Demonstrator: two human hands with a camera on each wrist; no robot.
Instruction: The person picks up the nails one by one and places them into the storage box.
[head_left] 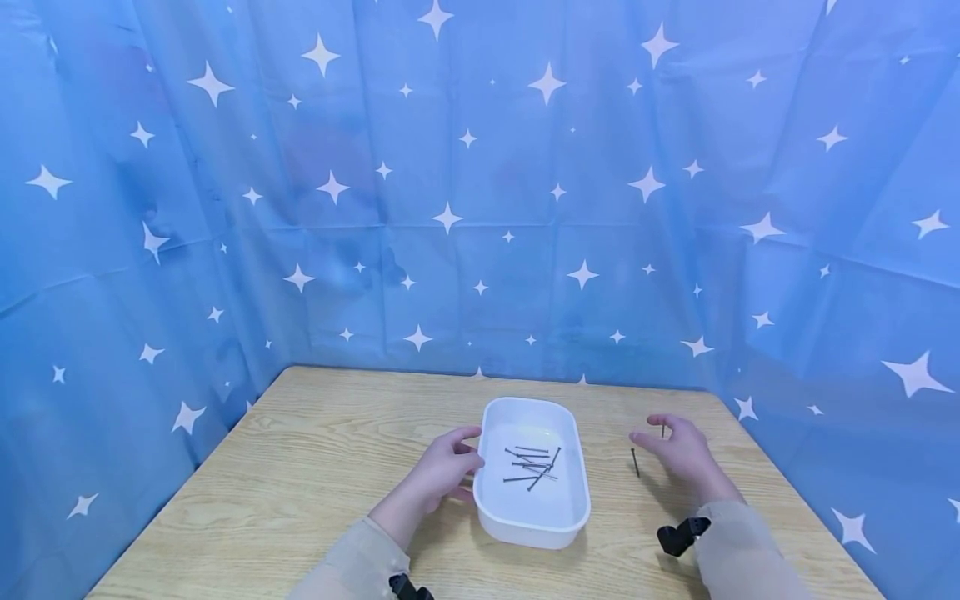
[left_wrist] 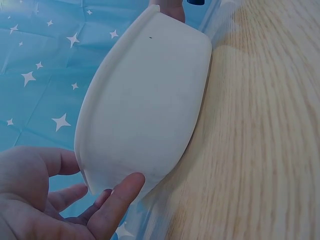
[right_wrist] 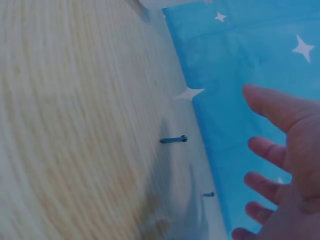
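A white rectangular tray (head_left: 497, 510) stands on the table, with several dark nails (head_left: 531, 464) lying loosely across its bottom. My left hand (head_left: 444, 467) is at the tray's left side. In the left wrist view its spread fingers touch the tray's outer wall (left_wrist: 145, 100) and rim. To the right of the tray, my right hand (head_left: 681, 447) hovers above the table, fingers apart, holding nothing. Beneath it lies one nail (head_left: 635, 462); a second nail (head_left: 663, 431) is partly behind the hand. The right wrist view shows both, the nearer nail (right_wrist: 173, 139) being larger.
The wood-grained table (head_left: 330, 442) has its far edge against a blue curtain (head_left: 510, 167) with white stars. Black wrist cameras are strapped over both pale sleeves (head_left: 750, 550).
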